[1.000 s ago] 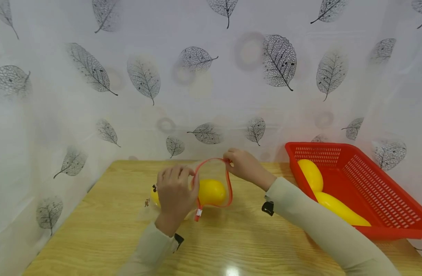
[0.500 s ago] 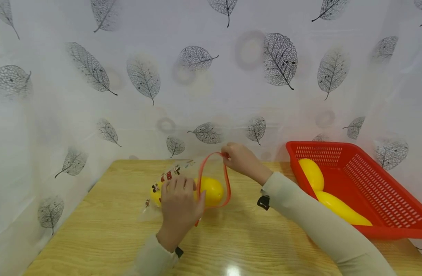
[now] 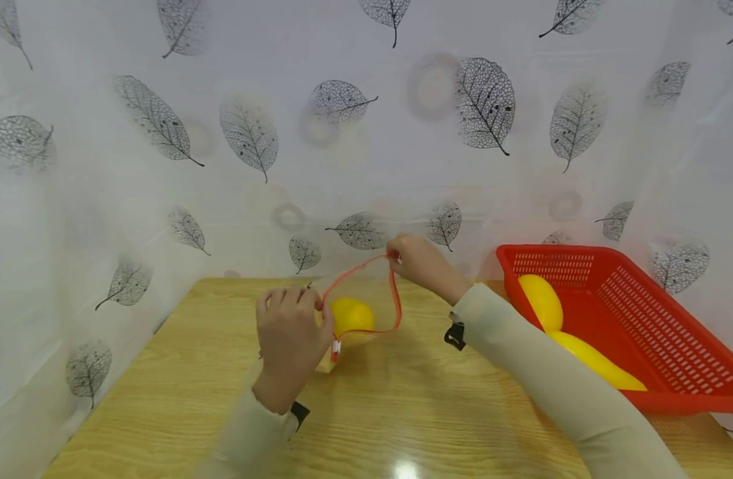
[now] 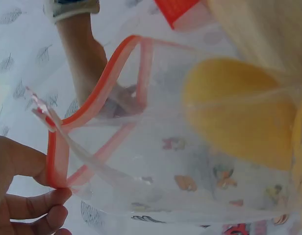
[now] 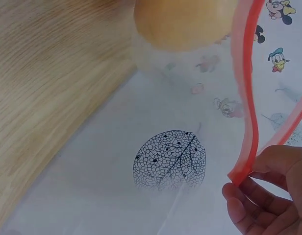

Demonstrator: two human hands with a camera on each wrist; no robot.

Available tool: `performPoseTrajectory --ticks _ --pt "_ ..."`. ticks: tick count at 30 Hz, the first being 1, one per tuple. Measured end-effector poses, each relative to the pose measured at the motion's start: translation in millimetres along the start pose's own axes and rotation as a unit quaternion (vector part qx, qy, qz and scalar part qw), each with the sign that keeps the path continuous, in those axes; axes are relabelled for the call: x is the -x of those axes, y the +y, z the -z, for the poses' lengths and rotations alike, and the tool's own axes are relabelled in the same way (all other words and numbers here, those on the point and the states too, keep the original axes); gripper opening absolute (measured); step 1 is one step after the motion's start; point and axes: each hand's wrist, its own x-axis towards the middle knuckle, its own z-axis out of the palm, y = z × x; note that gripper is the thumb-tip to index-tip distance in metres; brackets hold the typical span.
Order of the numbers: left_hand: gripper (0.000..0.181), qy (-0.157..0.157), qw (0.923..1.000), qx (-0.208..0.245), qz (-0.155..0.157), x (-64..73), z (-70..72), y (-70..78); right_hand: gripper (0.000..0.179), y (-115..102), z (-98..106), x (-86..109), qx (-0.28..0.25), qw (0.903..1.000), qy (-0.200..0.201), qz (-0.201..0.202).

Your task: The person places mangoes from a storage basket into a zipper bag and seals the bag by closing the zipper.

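1. Pale sheeting (image 3: 372,166) printed with dark leaves hangs behind and around a wood-grain table (image 3: 426,416), where a person in light sleeves works with both hands.
2. Furthest left of the working things, the left hand (image 3: 291,342) pinches the red edge (image 3: 398,299) of a clear bag (image 4: 161,142) with cartoon prints. A white slider (image 3: 336,346) hangs just below the fingertips.
3. Between the hands, the bag's mouth stands parted. One yellow fruit (image 3: 351,316) is already inside, and more yellow at the border of the left wrist view may be a second. The opening step looks done and the filling seems partway along; the zip is not yet closed. Whether the bag's bottom rests on the wood cannot be told.
4. Next along, the right hand (image 3: 420,263) grips the far upper corner of that edge between thumb and fingers, higher than the left. The fruit sits below this grip and close beside the left hand, touched by neither as far as the views show.
5. At far right, a red basket (image 3: 660,319) holds two yellow pieces, one rounded (image 3: 543,303) and one long (image 3: 596,362). Both lie outside the bag, well apart from the left hand; they are perhaps what is left to pack.
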Motion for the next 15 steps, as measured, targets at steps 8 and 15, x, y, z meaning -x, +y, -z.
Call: performPoseTrajectory --ticks 8,15 --pt "0.018 0.0 0.9998 -0.01 0.02 -30.0 4.4 -12.1 0.005 -0.5 6.8 -6.3 0.0 0.9999 0.015 -0.005" --pt "0.016 0.029 0.9991 -0.028 0.014 -40.4 10.9 -16.0 0.007 -1.3 11.0 -9.8 -0.012 0.9992 0.039 -0.005"
